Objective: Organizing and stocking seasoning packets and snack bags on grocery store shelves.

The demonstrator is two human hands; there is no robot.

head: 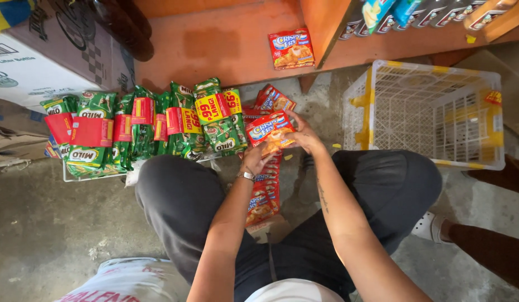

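Both hands pinch one red snack packet (pixel 270 132) above the floor: left hand (pixel 255 159) under it, right hand (pixel 304 136) at its edge. White crate (pixel 377 95) right, nothing visible inside. Green sachets (pixel 142 126) fill wire tray (pixel 91 177) left.

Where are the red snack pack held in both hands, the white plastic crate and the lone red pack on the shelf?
red snack pack (pixel 269 130), head view, its front face
white plastic crate (pixel 497 120), head view, right wall
lone red pack (pixel 291 48), head view, centre

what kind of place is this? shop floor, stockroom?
Likely a small grocery shop or its stock area. Green drink-mix packs with red price tags stand in a row on the floor, bottles line a wooden shelf, and both hands hold a red snack pack beside a white crate.
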